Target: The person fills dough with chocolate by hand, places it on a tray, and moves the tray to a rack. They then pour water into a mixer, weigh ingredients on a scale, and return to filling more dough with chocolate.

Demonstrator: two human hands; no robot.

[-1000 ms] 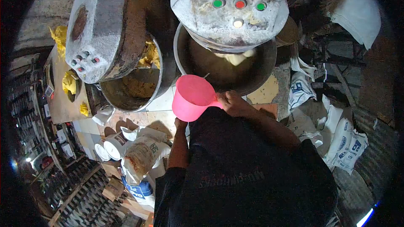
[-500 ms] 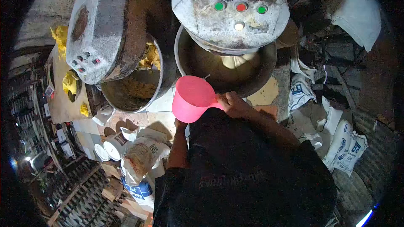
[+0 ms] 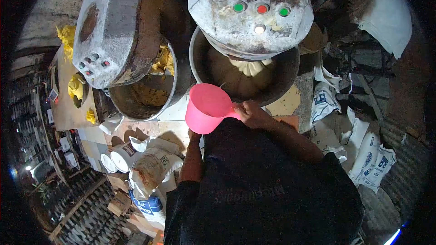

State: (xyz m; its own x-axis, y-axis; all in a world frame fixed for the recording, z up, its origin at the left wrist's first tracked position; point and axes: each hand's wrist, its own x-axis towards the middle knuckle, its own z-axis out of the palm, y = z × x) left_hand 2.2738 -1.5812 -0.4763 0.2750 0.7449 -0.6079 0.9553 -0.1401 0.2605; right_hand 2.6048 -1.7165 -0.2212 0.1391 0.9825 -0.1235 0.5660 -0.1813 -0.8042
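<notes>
A pink plastic dipper (image 3: 210,104) is held upright just in front of the large mixer bowl (image 3: 194,59). My right hand (image 3: 252,114) is closed round its short handle. Under the dipper's near side is my left hand (image 3: 194,136), its fingers hidden behind the dipper's wall. Pale dough (image 3: 252,67) lies in the bowl, beneath the mixer head (image 3: 250,27), which carries green, red and white buttons.
On the left, a second mixer (image 3: 106,36) has yellow dough in its bowl (image 3: 170,95). Stacked sacks (image 3: 156,168) and white tubs (image 3: 122,159) stand at the lower left. More sacks (image 3: 372,161) lie on the right. Yellow lumps (image 3: 75,87) rest on a board.
The pale dough in the bowl has shifted and shows a different, more folded shape. My hands and the dipper hold nearly the same place; the view has moved slightly.
</notes>
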